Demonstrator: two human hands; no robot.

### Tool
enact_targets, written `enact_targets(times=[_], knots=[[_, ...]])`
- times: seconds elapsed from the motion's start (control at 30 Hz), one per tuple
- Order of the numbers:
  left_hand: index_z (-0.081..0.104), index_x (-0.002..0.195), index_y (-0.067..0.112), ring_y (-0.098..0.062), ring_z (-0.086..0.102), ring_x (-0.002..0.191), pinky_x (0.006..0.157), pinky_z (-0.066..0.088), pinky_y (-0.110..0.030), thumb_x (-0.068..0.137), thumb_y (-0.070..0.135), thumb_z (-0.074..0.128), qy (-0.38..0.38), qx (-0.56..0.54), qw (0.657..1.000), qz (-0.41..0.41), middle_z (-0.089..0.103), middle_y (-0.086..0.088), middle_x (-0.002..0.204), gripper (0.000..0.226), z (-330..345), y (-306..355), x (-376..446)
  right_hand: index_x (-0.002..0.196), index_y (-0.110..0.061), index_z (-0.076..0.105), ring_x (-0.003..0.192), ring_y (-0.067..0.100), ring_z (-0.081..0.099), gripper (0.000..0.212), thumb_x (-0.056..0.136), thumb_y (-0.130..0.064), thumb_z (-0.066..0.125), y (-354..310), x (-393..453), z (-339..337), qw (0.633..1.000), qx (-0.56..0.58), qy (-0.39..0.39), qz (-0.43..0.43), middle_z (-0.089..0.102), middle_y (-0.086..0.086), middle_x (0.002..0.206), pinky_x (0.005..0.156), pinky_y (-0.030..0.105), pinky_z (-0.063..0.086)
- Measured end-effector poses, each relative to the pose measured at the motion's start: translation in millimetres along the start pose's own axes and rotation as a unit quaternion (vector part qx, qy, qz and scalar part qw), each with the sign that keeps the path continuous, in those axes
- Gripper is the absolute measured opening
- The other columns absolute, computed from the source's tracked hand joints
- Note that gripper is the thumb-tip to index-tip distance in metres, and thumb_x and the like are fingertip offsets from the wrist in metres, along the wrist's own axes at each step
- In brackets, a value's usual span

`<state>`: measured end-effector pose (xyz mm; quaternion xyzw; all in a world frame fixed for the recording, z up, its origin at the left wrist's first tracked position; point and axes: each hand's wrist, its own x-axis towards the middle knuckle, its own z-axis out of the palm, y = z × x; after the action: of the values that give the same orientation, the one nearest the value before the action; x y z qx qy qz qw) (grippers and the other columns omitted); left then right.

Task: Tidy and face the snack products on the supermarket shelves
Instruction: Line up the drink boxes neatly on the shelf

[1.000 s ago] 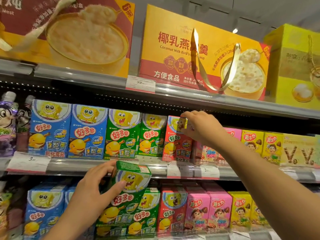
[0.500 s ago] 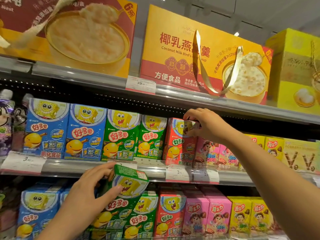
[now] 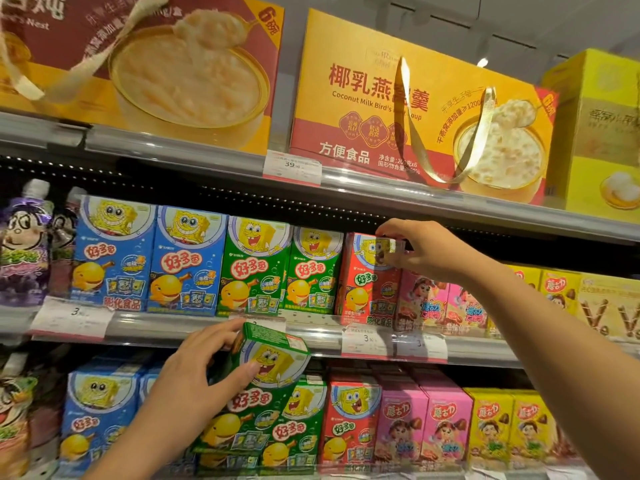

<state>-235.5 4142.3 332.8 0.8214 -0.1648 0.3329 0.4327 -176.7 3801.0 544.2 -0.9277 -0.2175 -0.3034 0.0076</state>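
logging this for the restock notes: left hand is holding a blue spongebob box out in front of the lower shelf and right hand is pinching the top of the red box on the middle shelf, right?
Not quite: the head view shows the box in the left hand is green, not blue. The rest holds: it is held out in front of the lower shelf, and the right hand pinches the top of the red box on the middle shelf.

We are seeing two bare forearms coming up from the lower edge of the head view, with no sleeve, watch, or band showing on either. Our left hand (image 3: 194,379) and right hand (image 3: 424,252) are wearing no gloves or rings, and the fingernails are looking short and unpainted.
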Motion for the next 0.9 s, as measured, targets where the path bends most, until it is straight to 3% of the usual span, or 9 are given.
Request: enact_targets(times=[0.2,0.33,0.43,0.57,0.63,0.7,0.77,0.83,0.9], knots=[[0.062,0.117,0.048,0.021,0.045,0.117,0.099,0.041,-0.027,0.075,0.079,0.063,-0.003,-0.048,0.998,-0.039,0.049,0.042,0.132,0.052,0.2,5.5,-2.9,0.119,-0.028,0.065,0.109,0.017,0.062,0.025,0.095,-0.036,0.066,-37.9,-24.3,2.0,0.990,-0.038,0.106,-0.078,0.069,-0.007,0.117,0.089,0.038,0.052],[0.063,0.128,0.040,0.003,0.062,0.106,0.086,0.048,-0.022,0.068,0.089,0.057,0.031,-0.085,0.994,-0.059,0.068,0.023,0.116,0.078,8.1,16.4,-11.3,0.120,-0.029,0.067,0.098,-0.004,0.058,0.033,0.094,-0.048,0.068,-96.5,-59.2,13.7,0.982,0.071,0.025,-0.173,0.070,-0.015,0.115,0.084,0.023,0.049],[0.063,0.118,0.048,0.006,0.060,0.103,0.079,0.045,-0.009,0.074,0.075,0.060,0.062,-0.091,0.993,-0.034,0.068,0.026,0.109,0.052,14.5,36.9,-18.1,0.127,-0.035,0.061,0.103,-0.002,0.058,0.045,0.089,-0.058,0.069,-126.3,-74.9,27.8,0.973,0.095,-0.034,-0.207,0.066,-0.018,0.120,0.084,0.020,0.047],[0.060,0.107,0.056,0.010,0.056,0.106,0.076,0.043,-0.007,0.076,0.074,0.058,0.074,-0.093,0.993,-0.009,0.062,0.035,0.108,0.036,17.9,53.3,-21.2,0.131,-0.039,0.056,0.108,0.001,0.054,0.046,0.088,-0.048,0.073,-133.0,-77.7,36.1,0.977,0.076,-0.007,-0.197,0.062,-0.019,0.122,0.086,0.025,0.046],[0.056,0.111,0.066,0.009,0.057,0.108,0.081,0.044,-0.010,0.077,0.086,0.052,0.069,-0.085,0.994,0.003,0.063,0.035,0.113,0.039,18.7,50.4,-22.3,0.129,-0.040,0.056,0.105,-0.003,0.050,0.044,0.089,-0.044,0.074,-129.4,-78.1,37.0,0.975,0.093,-0.012,-0.199,0.060,-0.022,0.120,0.086,0.023,0.046],[0.052,0.124,0.067,0.009,0.053,0.122,0.099,0.042,-0.019,0.083,0.089,0.034,0.063,-0.074,0.995,0.028,0.058,0.036,0.128,0.050,18.2,41.5,-23.1,0.128,-0.042,0.055,0.105,-0.005,0.049,0.043,0.089,-0.043,0.074,-125.6,-78.1,35.2,0.974,0.096,-0.019,-0.204,0.058,-0.024,0.118,0.087,0.024,0.046],[0.051,0.138,0.054,0.005,0.039,0.141,0.119,0.024,-0.031,0.099,0.074,0.019,0.069,-0.018,0.994,0.081,0.047,0.033,0.147,0.055,18.2,25.2,-21.9,0.126,-0.043,0.054,0.109,-0.002,0.050,0.043,0.088,-0.041,0.074,-118.6,-74.5,27.3,0.975,0.097,-0.008,-0.198,0.056,-0.025,0.118,0.090,0.028,0.047],[0.050,0.145,0.043,-0.001,0.029,0.149,0.124,0.009,-0.035,0.107,0.059,0.015,0.071,0.097,0.985,0.122,0.038,0.024,0.158,0.055,19.4,1.5,-17.1,0.125,-0.045,0.053,0.109,0.005,0.055,0.045,0.087,-0.037,0.077,-107.2,-67.1,16.0,0.978,0.097,0.025,-0.182,0.058,-0.021,0.118,0.089,0.036,0.051],[0.044,0.152,0.034,-0.008,0.026,0.153,0.124,0.010,-0.046,0.108,0.054,0.017,0.058,0.191,0.972,0.127,0.030,0.017,0.164,0.055,23.0,-19.3,-13.7,0.123,-0.045,0.055,0.105,0.009,0.059,0.046,0.085,-0.033,0.077,-97.3,-60.2,2.8,0.979,0.105,0.066,-0.161,0.060,-0.017,0.115,0.083,0.037,0.052]])
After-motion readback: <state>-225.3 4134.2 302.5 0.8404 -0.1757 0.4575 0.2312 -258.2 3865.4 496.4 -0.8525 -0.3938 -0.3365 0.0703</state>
